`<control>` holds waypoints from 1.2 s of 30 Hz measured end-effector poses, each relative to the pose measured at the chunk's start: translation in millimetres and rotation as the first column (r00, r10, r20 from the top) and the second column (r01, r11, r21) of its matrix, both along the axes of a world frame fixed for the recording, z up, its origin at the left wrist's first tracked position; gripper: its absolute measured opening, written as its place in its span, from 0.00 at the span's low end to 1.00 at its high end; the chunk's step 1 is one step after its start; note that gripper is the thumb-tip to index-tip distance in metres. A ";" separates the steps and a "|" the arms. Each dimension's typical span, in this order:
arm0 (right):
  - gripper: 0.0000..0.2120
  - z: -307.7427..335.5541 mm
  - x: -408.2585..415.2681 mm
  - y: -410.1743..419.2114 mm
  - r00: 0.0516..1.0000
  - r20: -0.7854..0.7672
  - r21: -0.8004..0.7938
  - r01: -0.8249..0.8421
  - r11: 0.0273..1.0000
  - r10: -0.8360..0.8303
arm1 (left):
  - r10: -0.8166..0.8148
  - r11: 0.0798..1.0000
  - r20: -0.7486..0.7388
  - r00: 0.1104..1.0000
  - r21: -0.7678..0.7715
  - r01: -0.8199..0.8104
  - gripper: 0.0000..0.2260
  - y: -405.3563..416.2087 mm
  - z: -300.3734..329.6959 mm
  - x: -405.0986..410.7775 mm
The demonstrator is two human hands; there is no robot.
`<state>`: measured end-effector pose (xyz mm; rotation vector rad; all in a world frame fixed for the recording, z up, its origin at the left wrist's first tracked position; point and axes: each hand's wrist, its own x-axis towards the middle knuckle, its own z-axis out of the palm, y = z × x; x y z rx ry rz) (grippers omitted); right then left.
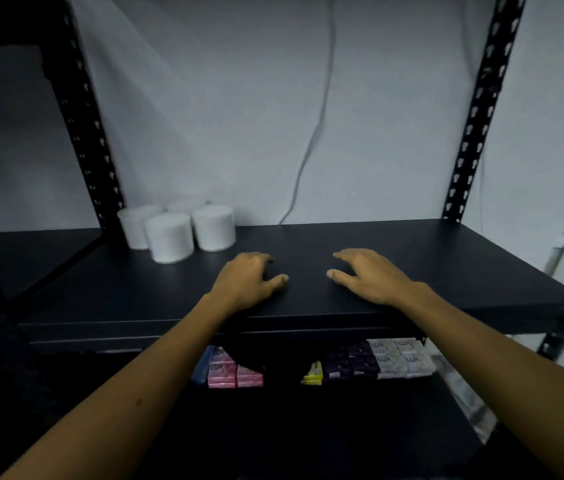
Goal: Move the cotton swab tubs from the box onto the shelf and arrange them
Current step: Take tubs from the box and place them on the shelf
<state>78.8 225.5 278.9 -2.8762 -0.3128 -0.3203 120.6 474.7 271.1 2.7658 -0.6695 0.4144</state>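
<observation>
Both arms are extended over the shelf (412, 271); left hand (249, 280) and right hand (367, 275) are held empty, fingers loosely curled.

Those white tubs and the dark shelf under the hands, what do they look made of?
The tubs look like clear, slightly glossy plastic packed with white cotton: the sides show a fine pale texture, though blur leaves this uncertain. The shelf looks like dark board or sheet metal with a smooth matte finish, showing only faint sheen. Its uprights look like black punched steel.
</observation>
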 end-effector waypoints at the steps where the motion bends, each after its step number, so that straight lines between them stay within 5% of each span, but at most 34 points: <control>1: 0.31 0.1 -4.9 -8.7 1.000 -0.016 0.000 0.022 1.000 -0.022 | -0.026 1.000 -0.006 1.000 0.001 0.026 0.28 -11.0 0.0 -0.1; 15: 0.32 -11.2 -104.8 -137.0 0.934 -0.106 -0.063 0.336 0.940 -0.341 | -0.388 0.914 -0.092 0.917 0.088 0.396 0.34 -167.7 -5.6 -24.4; 20: 0.23 -8.4 -165.8 -172.9 0.888 -0.104 -0.083 0.441 0.894 -0.448 | -0.583 0.799 -0.132 0.802 0.083 0.595 0.38 -233.5 -3.8 -51.3; 25: 0.24 -18.2 -229.2 -202.7 0.775 -0.127 -0.117 0.608 0.785 -0.619 | -0.741 0.651 -0.131 0.658 0.097 0.752 0.24 -290.4 -9.6 -87.2; 36: 0.26 -64.6 -333.1 -239.6 0.568 -0.221 -0.104 0.794 0.599 -0.793 | -0.881 0.440 -0.179 0.439 0.033 0.897 0.28 -370.2 -47.8 -159.9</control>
